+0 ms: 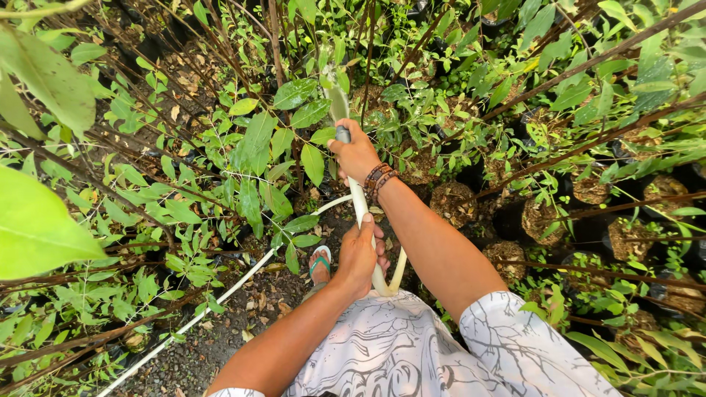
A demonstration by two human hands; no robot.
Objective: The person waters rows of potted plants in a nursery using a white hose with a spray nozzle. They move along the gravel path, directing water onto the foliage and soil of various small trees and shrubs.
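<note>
My right hand (356, 154) grips the front end of a pale garden hose (359, 209), and a stream of water (336, 99) shoots from the hose tip up into the leafy seedlings (257, 147). A beaded bracelet sits on that wrist. My left hand (360, 254) is closed around the same hose lower down, close to my body, where the hose bends in a loop. From there the hose runs off to the lower left across the ground (220, 294). My foot in a green sandal (319, 261) stands on the dirt path below.
Young saplings in black nursery bags (452, 202) crowd both sides, with thin brown stems leaning across on the right (588, 147). A large leaf (37, 228) hangs close to the camera at left. A narrow dirt path with dry leaves (243, 316) runs at the bottom.
</note>
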